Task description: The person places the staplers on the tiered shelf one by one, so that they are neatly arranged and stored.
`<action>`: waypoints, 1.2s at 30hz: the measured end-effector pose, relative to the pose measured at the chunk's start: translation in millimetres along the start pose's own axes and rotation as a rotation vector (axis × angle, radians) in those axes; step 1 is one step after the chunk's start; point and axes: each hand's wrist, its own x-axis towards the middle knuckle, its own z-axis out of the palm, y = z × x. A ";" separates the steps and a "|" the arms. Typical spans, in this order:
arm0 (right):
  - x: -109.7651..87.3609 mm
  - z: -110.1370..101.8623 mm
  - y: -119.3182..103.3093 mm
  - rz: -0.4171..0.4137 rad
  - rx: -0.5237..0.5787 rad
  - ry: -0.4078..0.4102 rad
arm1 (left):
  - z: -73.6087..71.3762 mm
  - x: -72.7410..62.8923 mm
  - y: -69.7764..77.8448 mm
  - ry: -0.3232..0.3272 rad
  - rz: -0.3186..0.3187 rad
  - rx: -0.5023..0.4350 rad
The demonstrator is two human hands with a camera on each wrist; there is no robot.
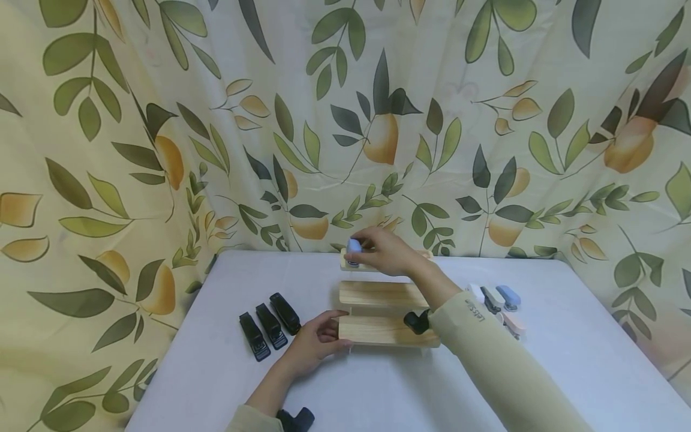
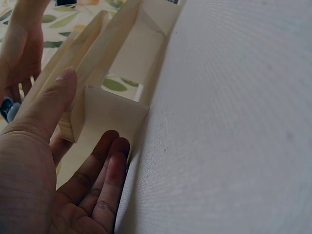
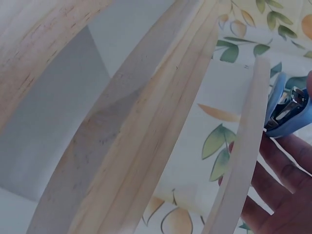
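Observation:
A wooden three-tier rack (image 1: 385, 331) with clear side supports stands mid-table. My left hand (image 1: 315, 343) grips the left end of its front tier, the thumb (image 2: 61, 92) lying along the board and other fingers by the side support (image 2: 114, 114). At the back, my right hand (image 1: 385, 251) pinches a small blue stapler (image 1: 353, 247) over the left end of the top tier (image 1: 344, 263). The right wrist view shows this stapler (image 3: 292, 126) side-on, its metal inside visible, just beyond the top board (image 3: 241, 151).
Three black staplers (image 1: 272, 326) lie in a slanted row left of the rack. On the right are several small staplers, among them a blue one (image 1: 508, 297) and a pink one (image 1: 513, 324). A leaf-patterned curtain (image 1: 432, 120) hangs behind the white table (image 1: 567, 360).

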 end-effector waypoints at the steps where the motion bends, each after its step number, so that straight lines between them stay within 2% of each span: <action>1: 0.0 0.1 0.1 0.002 -0.002 0.000 | 0.0 0.1 0.0 0.000 -0.002 0.003; 14: 1.6 3.7 -1.5 0.012 -0.026 0.001 | 0.5 -1.7 5.9 -0.003 0.001 -0.002; 36: 3.5 6.6 -2.2 0.029 -0.032 0.015 | 0.4 -2.6 7.8 -0.001 -0.004 0.008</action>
